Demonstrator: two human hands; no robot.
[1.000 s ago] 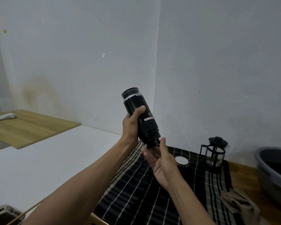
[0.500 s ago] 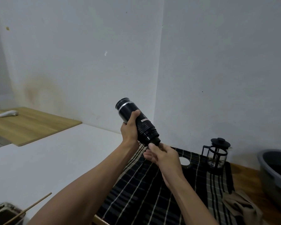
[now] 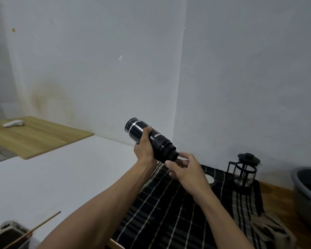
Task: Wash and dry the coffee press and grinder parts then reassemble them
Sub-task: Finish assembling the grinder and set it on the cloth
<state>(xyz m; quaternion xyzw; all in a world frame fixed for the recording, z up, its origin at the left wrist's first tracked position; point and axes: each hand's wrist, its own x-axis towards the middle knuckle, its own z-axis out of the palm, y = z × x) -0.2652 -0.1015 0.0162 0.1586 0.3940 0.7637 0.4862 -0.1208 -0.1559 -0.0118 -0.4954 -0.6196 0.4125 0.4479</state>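
Seemingly near done: French press (image 3: 244, 170) assembled, centre right; left hand (image 3: 145, 147) grips coffee grinder (image 3: 151, 140); right hand (image 3: 185, 169), fingers loosely curled, at its lower end.

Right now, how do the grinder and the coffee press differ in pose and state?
The grinder is held tilted in the air, gripped by the left hand; the coffee press stands upright on the striped cloth, untouched. The grinder is opaque; the coffee press has clear glass. Both are mostly black.

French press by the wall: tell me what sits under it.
The French press stands upright on the black striped cloth, near its far edge. What lies beneath the cloth there is covered.
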